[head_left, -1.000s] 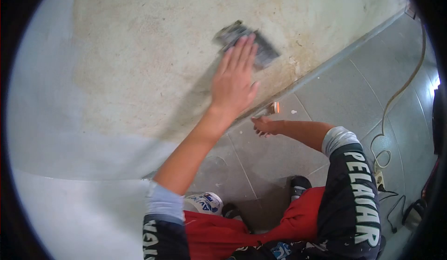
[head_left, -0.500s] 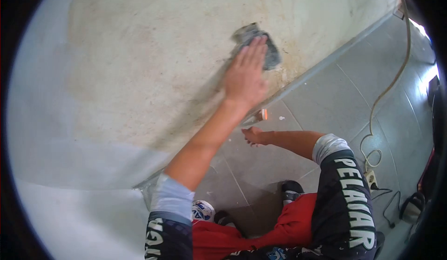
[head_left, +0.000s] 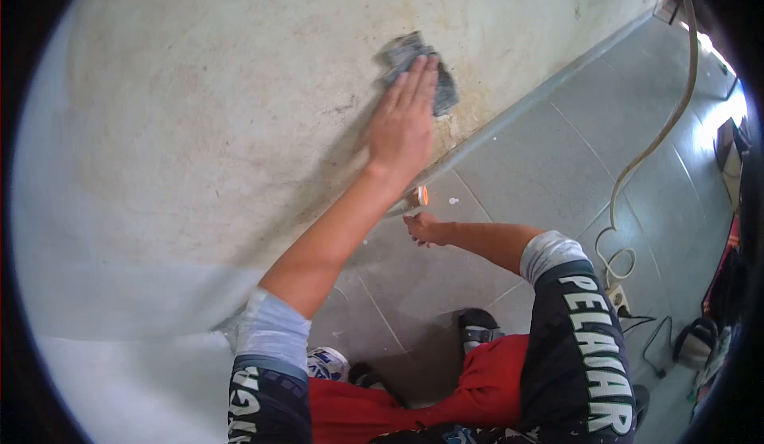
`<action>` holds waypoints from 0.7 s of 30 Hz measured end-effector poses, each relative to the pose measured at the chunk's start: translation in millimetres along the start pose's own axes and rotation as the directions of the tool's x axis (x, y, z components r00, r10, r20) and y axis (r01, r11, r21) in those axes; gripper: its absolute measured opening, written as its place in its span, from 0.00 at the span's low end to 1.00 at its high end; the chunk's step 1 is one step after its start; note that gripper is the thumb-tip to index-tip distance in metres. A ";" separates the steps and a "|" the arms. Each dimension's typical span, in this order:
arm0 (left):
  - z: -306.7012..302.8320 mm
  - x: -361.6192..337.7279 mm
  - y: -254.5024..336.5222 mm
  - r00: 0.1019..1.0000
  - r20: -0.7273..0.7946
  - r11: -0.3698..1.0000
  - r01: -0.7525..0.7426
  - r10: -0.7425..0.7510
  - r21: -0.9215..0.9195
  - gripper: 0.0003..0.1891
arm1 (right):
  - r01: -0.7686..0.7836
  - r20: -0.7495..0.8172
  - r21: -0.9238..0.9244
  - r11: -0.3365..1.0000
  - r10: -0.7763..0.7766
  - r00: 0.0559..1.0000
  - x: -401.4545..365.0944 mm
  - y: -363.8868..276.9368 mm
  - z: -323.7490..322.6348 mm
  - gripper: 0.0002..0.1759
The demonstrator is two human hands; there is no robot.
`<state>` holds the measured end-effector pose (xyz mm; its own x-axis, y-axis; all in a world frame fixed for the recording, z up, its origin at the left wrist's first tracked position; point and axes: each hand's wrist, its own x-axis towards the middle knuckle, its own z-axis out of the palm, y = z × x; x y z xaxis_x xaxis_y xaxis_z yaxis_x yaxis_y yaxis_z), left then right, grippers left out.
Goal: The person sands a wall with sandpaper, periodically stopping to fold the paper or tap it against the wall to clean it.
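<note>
My left hand [head_left: 402, 126] lies with its fingers extended over a crumpled grey cloth [head_left: 444, 92], holding it against the stained, cream-coloured wall [head_left: 215, 118]. Parts of the cloth stick out above and to the right of the fingers. Lower down, my right hand [head_left: 423, 228] hangs over the grey tiled floor [head_left: 517, 181], fingers loosely curled and partly apart, with nothing visible in them. Just above it, near the foot of the wall, is a small object with an orange end [head_left: 421, 196]; its paler part is hard to make out.
A pale cable [head_left: 659, 138] runs down the right side to a socket block [head_left: 617, 297]. A white tub [head_left: 328, 362] stands by my feet. At the right edge are a dark, shiny object [head_left: 695, 344] and dark items. A grey skirting strip [head_left: 549, 82] borders the wall.
The whole view has shifted, so most things appear further left. My left hand and the cloth remain on the wall, with little clear movement relative to the stains. My right hand stays low.
</note>
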<state>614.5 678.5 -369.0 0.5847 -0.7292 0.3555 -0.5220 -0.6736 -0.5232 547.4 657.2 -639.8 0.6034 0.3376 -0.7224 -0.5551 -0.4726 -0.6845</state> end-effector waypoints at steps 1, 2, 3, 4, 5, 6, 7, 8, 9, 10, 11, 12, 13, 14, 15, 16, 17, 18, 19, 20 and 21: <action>1.0 -2.7 -1.3 1.000 -0.003 1.000 0.014 -0.014 0.002 0.40 | 0.040 -0.009 0.044 0.998 -0.039 0.999 -1.3 -4.3 -0.3 0.37; 1.2 -6.2 -3.1 1.000 0.003 0.999 0.025 -0.025 -0.036 0.39 | 0.041 -0.008 0.041 0.998 -0.040 0.999 -3.2 -7.7 -0.6 0.37; -0.5 -11.6 -5.5 1.000 0.016 0.997 0.027 -0.026 -0.076 0.38 | 0.041 0.004 0.062 0.997 -0.041 0.999 -6.2 -10.4 1.6 0.37; -5.6 -32.9 -12.4 0.997 0.056 0.991 0.053 -0.047 -0.124 0.39 | 0.038 0.017 0.086 0.996 -0.040 0.999 -10.1 -10.3 4.6 0.37; -15.7 -58.5 -23.0 0.990 0.122 0.982 0.096 -0.077 -0.160 0.40 | 0.040 0.019 0.091 0.995 -0.042 0.999 -14.9 -8.5 5.5 0.37; -27.7 -85.4 -35.7 0.978 0.185 0.973 0.136 -0.101 -0.189 0.40 | 0.029 0.027 0.077 0.997 -0.031 0.999 -19.4 -6.6 6.1 0.37; -39.2 -115.1 -48.5 0.968 0.208 0.977 0.171 -0.143 -0.126 0.40 | 0.021 0.032 0.065 0.998 -0.023 0.999 -21.4 -5.3 5.0 0.37; -46.2 -139.1 -57.8 0.955 0.230 0.976 0.209 -0.189 -0.065 0.41 | 0.024 0.029 0.072 0.997 -0.027 0.999 -22.4 -2.2 3.6 0.37; -46.6 -150.8 -64.5 0.957 0.227 0.977 0.202 -0.182 -0.065 0.41 | 0.001 0.035 0.066 0.998 -0.003 0.999 -23.3 0.8 1.8 0.37; -46.3 -159.1 -69.7 0.956 0.229 0.980 0.196 -0.185 -0.025 0.41 | -0.025 0.041 0.058 0.998 0.022 0.999 -22.5 3.7 0.2 0.37; -44.9 -165.0 -72.0 0.953 0.232 0.980 0.199 -0.197 0.015 0.41 | -0.025 0.040 0.054 0.998 0.023 0.999 -21.1 5.4 -0.9 0.37; -42.6 -160.7 -68.5 0.950 0.231 0.977 0.212 -0.210 0.016 0.41 | -0.032 0.026 0.034 0.999 0.031 0.999 -15.9 8.0 -2.3 0.37; -36.6 -146.0 -61.7 0.964 0.174 0.974 0.217 -0.202 -0.071 0.41 | -0.037 0.010 0.012 0.999 0.037 0.999 -13.7 6.1 -5.5 0.37; -30.0 -129.6 -54.6 0.974 0.119 0.965 0.212 -0.195 -0.157 0.41 | -0.036 0.013 -0.001 0.999 0.036 0.999 -10.9 4.3 -6.6 0.37; -23.6 -106.1 -49.1 0.983 0.110 0.967 0.165 -0.146 -0.194 0.42 | -0.032 0.006 -0.007 0.999 0.032 0.999 -10.6 -1.5 -7.2 0.37; -17.3 -78.4 -41.9 0.990 0.101 0.965 0.122 -0.101 -0.233 0.43 | -0.031 0.000 -0.016 0.999 0.031 1.000 -10.2 -6.1 -6.3 0.37; -11.9 -49.8 -29.1 0.995 0.055 0.970 0.090 -0.079 -0.224 0.41 | -0.039 0.009 -0.034 0.999 0.039 0.999 -9.7 -8.4 -1.8 0.37; -7.2 -27.6 -19.8 0.998 0.003 0.976 0.056 -0.056 -0.211 0.39 | 0.001 0.025 0.001 1.000 -0.001 1.000 -8.2 -13.0 0.7 0.37; -3.3 -19.7 -15.3 0.997 0.000 0.974 0.074 -0.075 -0.213 0.39 | 0.041 0.033 0.037 0.998 -0.042 0.999 -8.3 -17.0 0.1 0.36; -1.4 -12.1 -11.6 0.998 -0.044 0.990 0.042 -0.048 -0.138 0.38 | 0.036 0.025 0.017 0.999 -0.036 0.999 -13.3 -20.4 -4.9 0.36; -0.4 -6.7 -12.5 0.996 -0.087 0.998 0.009 -0.014 -0.059 0.37 | 0.108 0.039 0.128 0.986 -0.114 0.993 -23.5 -26.4 -11.4 0.36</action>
<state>616.9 691.7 -364.6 0.5358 -0.7274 0.4288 -0.5525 -0.6860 -0.4734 554.5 652.4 -603.6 0.6397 0.4208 -0.6432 -0.5553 -0.3256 -0.7653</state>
